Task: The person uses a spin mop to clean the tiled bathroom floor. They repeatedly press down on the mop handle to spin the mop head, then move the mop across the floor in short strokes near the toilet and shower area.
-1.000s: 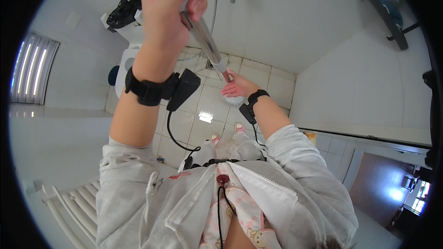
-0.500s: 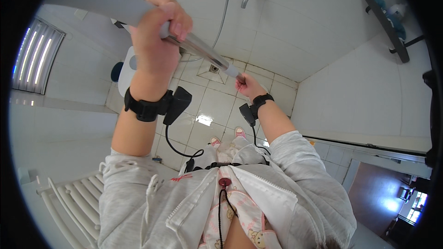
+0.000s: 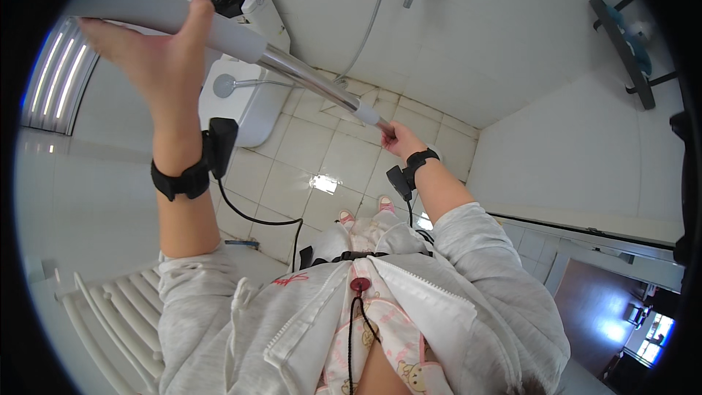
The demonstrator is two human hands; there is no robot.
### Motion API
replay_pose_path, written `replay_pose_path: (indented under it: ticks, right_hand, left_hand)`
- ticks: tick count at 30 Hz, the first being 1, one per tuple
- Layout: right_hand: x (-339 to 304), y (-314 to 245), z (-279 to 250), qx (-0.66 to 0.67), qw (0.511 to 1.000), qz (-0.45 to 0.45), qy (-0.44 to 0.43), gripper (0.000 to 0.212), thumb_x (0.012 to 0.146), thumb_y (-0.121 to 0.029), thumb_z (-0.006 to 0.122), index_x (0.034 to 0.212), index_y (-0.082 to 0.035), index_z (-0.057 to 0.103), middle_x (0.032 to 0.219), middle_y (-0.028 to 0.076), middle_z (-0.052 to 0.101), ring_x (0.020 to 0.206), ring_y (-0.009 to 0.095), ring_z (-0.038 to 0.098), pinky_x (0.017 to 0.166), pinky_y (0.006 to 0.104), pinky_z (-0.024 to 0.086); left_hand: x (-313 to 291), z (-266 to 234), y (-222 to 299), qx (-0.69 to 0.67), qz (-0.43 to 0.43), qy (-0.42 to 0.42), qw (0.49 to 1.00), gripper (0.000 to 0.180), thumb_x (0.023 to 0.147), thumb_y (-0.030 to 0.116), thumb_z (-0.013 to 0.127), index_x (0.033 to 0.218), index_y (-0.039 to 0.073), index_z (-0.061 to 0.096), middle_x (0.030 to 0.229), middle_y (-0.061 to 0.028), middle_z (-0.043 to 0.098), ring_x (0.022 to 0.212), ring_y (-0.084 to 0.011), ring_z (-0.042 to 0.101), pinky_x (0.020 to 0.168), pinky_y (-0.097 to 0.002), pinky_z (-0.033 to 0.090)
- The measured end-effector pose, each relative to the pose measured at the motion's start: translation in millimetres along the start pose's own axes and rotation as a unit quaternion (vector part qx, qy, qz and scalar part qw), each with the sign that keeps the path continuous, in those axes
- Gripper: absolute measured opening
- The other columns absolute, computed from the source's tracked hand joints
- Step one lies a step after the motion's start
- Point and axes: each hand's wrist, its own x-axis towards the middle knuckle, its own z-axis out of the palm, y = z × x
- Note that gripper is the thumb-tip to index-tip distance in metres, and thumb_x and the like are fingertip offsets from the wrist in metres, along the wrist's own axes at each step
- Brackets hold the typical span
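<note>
Left hand [image 3: 157, 58] rests spread wide against the pole [image 3: 307, 78]. Right hand [image 3: 401, 142] grips its lower end, fingers curled.

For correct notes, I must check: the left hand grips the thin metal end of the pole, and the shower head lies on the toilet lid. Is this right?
One part is wrong: in the head view, the right hand grips the thin metal end of the pole. The shower head lies on the toilet lid, as you say.
</note>
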Motion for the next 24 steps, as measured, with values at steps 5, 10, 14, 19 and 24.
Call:
replay_pose_path:
  ticks: [5,10,14,19,24]
  right_hand:
    - [3,6,2,0.020,1.000,-0.001,0.005,0.010,0.084,-0.013,0.050,0.086,-0.003,0.048,0.074,0.010,0.054,0.062,0.020,0.053,0.054,0.0322,0.048]
    - [10,25,12,-0.007,0.999,-0.029,0.024,0.011,0.085,-0.013,0.050,0.089,-0.003,0.047,0.077,0.011,0.055,0.067,0.021,0.054,0.058,0.0334,0.048]
    - [15,36,23,-0.010,1.000,-0.027,0.007,0.008,0.083,-0.011,0.051,0.086,-0.003,0.048,0.078,0.011,0.055,0.069,0.022,0.054,0.062,0.0345,0.048]
    - [17,35,25,-0.011,0.999,-0.038,0.022,0.006,0.081,-0.008,0.052,0.082,-0.003,0.050,0.077,0.011,0.055,0.069,0.022,0.054,0.065,0.0353,0.049]
    - [17,37,25,-0.045,0.998,-0.048,0.010,0.006,0.080,-0.008,0.052,0.082,-0.003,0.049,0.077,0.011,0.055,0.070,0.022,0.055,0.067,0.0359,0.049]
  left_hand:
    - [-3,-4,-16,0.226,0.143,0.036,0.963,0.049,0.069,0.016,0.065,0.113,0.007,0.046,0.116,-0.0153,0.047,0.114,-0.0298,0.042,0.096,-0.0474,0.027]
    - [-14,-42,-43,0.283,0.182,-0.217,0.916,0.018,0.076,0.009,0.055,0.090,0.017,0.062,0.079,0.0027,0.062,0.092,-0.0175,0.057,0.095,-0.0387,0.032]
    - [-22,-74,-55,0.305,0.109,-0.293,0.899,0.012,0.075,0.012,0.059,0.086,0.013,0.063,0.072,-0.0010,0.061,0.078,-0.0180,0.058,0.087,-0.0354,0.036]
    - [-31,-98,-48,0.249,0.086,-0.398,0.879,0.016,0.067,0.017,0.068,0.079,0.009,0.063,0.070,-0.0039,0.059,0.073,-0.0202,0.057,0.083,-0.0365,0.037]
    - [-35,-106,-53,0.262,0.040,-0.479,0.837,0.025,0.057,0.016,0.075,0.076,0.008,0.062,0.069,-0.0043,0.058,0.073,-0.0213,0.056,0.082,-0.0365,0.038]
